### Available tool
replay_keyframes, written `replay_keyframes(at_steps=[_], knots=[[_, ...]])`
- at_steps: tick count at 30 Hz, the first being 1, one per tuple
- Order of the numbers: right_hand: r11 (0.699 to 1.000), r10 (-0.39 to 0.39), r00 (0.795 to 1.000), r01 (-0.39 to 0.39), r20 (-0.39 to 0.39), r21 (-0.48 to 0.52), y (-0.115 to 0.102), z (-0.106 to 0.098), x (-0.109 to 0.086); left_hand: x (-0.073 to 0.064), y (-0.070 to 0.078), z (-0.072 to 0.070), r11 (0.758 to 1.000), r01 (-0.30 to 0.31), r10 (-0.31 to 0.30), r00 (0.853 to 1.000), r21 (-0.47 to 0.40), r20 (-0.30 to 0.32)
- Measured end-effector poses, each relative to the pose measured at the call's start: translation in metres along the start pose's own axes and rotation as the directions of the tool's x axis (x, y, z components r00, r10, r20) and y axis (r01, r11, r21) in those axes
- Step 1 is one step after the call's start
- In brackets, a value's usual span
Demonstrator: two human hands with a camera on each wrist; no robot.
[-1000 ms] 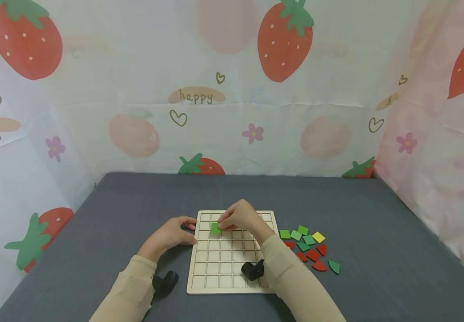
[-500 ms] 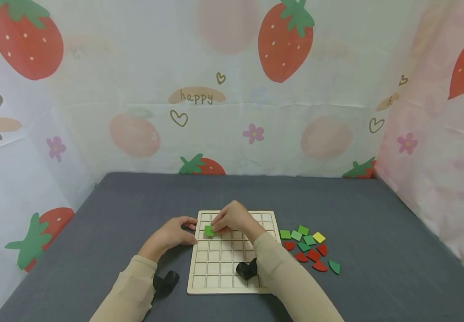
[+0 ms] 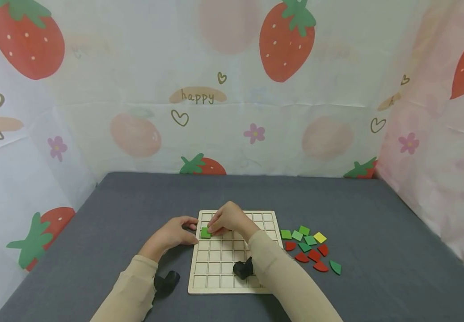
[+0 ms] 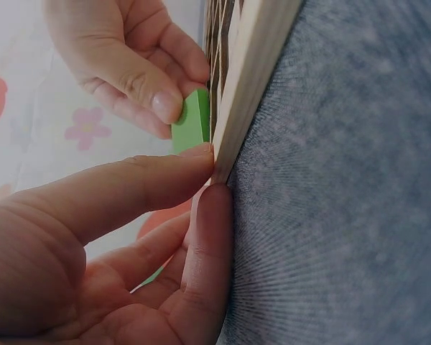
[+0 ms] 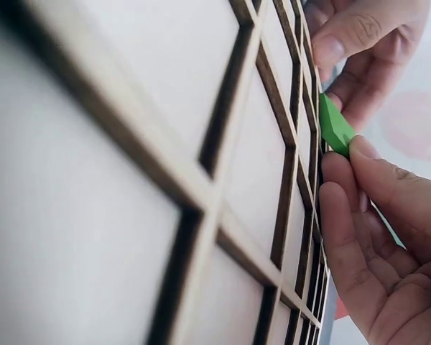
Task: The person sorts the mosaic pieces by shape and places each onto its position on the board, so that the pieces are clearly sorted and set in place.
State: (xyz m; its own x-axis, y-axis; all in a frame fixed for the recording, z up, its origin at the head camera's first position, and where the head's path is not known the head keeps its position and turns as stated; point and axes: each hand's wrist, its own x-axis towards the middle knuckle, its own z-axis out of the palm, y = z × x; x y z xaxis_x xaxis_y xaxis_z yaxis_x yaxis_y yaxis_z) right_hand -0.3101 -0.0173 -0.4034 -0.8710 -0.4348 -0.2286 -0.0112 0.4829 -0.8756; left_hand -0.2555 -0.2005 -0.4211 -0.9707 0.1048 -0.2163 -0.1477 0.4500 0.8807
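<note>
A pale wooden grid board (image 3: 214, 269) lies on the table in the head view. My right hand (image 3: 230, 219) reaches over it and pinches a green square tile (image 3: 205, 233) between thumb and fingers. The tile is at a cell in the leftmost column, towards the far end. In the right wrist view the green tile (image 5: 335, 128) stands tilted against the grid. My left hand (image 3: 173, 232) rests at the board's left edge, thumb and fingers spread along it. In the left wrist view its thumb touches the rim (image 4: 253, 86), just below the tile.
Right of the board lies a loose group of pieces: several green squares (image 3: 286, 234), a yellow square (image 3: 319, 237), red pieces (image 3: 320, 266) and a green leaf-shaped piece (image 3: 335, 267). The grey tabletop (image 3: 377, 232) ends at a strawberry-printed curtain (image 3: 276, 152).
My right hand has carried the green tile left and slightly nearer, from the second column to the leftmost one, and lowered it. My left hand has stayed at the board's edge.
</note>
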Motion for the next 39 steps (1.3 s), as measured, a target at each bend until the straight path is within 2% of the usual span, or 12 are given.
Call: replay_keyframes(at_steps=[27, 34, 39], knots=[[0.997, 0.037, 0.999, -0.038, -0.025, -0.061, -0.009, 0.006, 0.0, 0.0, -0.003, 0.001, 1.0, -0.002, 0.002, 1.0, 0.014, -0.005], [0.992, 0.036, 0.999, -0.039, -0.023, -0.119, -0.01, 0.007, 0.0, 0.0, -0.003, 0.001, 1.0, 0.004, -0.004, 1.0, 0.007, -0.007], [0.991, 0.05, 0.998, -0.053, -0.033, -0.125, -0.011, 0.008, 0.0, 0.0, -0.002, 0.001, 1.0, -0.001, 0.001, 1.0, 0.003, -0.002]])
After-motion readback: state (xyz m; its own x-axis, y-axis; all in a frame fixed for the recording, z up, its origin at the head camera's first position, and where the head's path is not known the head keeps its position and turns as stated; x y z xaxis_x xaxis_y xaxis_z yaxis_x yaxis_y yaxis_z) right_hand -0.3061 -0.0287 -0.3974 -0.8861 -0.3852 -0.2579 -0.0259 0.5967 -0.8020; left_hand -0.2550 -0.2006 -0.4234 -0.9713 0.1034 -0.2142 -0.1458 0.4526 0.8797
